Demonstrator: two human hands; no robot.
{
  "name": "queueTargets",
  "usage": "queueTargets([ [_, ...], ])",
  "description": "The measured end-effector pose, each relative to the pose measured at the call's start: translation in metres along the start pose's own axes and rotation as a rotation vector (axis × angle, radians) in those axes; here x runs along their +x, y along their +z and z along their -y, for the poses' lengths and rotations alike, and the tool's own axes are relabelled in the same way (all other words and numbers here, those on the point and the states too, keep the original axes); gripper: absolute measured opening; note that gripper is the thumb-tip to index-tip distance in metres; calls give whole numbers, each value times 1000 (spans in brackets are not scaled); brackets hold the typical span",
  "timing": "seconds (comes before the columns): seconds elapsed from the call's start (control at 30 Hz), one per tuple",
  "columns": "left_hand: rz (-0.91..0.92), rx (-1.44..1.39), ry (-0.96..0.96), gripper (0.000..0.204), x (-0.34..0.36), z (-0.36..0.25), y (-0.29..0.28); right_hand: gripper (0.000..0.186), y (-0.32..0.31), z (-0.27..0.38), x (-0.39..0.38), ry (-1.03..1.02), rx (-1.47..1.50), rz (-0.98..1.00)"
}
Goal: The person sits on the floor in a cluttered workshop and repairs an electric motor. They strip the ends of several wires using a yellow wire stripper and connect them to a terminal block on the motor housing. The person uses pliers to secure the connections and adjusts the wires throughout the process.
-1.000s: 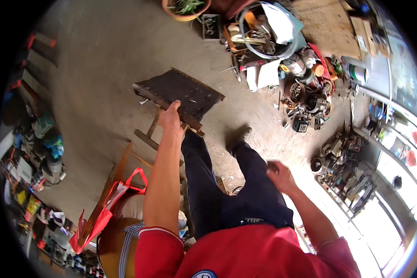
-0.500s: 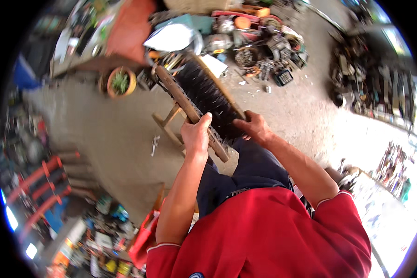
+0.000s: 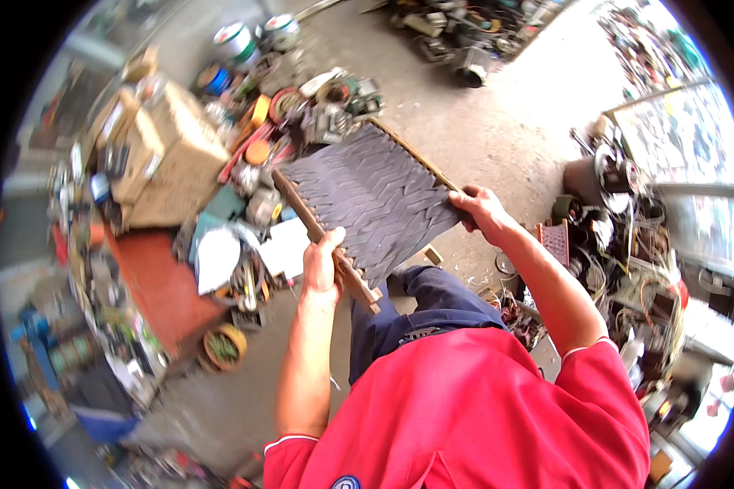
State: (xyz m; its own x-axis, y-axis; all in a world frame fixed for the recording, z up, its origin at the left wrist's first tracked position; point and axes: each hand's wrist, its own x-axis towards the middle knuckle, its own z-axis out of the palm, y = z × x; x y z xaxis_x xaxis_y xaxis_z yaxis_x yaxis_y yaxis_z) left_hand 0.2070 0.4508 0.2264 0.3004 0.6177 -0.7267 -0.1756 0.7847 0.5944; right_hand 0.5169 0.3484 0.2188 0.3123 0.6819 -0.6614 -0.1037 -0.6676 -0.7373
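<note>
I hold what looks like a folding stool, with a dark woven seat (image 3: 375, 191) of overlapping strips between two wooden rails. My left hand (image 3: 324, 265) is closed around the near left rail (image 3: 299, 210), its thumb along the top. At the opposite side, my right hand (image 3: 479, 210) grips the right rail (image 3: 416, 155) near its lower end, fingers wrapped partly under it. The seat is spread out and tilted in front of my legs, above the floor. A short wooden piece (image 3: 433, 255) shows just below it; whether it is a leg of the stool I cannot tell.
Machine parts and tools (image 3: 326, 114) are heaped beyond the stool. On the left are a large cardboard box (image 3: 179, 155), a red-brown board (image 3: 159, 281) and a potted plant (image 3: 223, 347). More scrap and a metal drum (image 3: 583, 181) stand at the right. Concrete floor (image 3: 432, 90) runs between.
The seat was a narrower dark band, seen slanted; now its woven face is turned up and spread wide. My hands are farther apart. My view has swung to the right.
</note>
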Motion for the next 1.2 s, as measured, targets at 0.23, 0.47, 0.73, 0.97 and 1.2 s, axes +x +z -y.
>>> queueTargets([
  [0.23,276,291,-51,27,63,13,99,39,-101,-12,-66,15,365,-476],
  [0.47,-3,671,0,24,180,56,90,48,-195,-87,-69,208,234,-884],
  [0.73,-346,1113,-214,17,221,79,96,55,-331,-188,-68,386,251,-1208],
  [0.97,-16,1349,-95,29,286,77,281,47,-402,-250,-104,616,285,-1195],
  [1.2,186,1409,-2,29,397,78,463,51,-439,-282,-88,899,185,-1022],
])
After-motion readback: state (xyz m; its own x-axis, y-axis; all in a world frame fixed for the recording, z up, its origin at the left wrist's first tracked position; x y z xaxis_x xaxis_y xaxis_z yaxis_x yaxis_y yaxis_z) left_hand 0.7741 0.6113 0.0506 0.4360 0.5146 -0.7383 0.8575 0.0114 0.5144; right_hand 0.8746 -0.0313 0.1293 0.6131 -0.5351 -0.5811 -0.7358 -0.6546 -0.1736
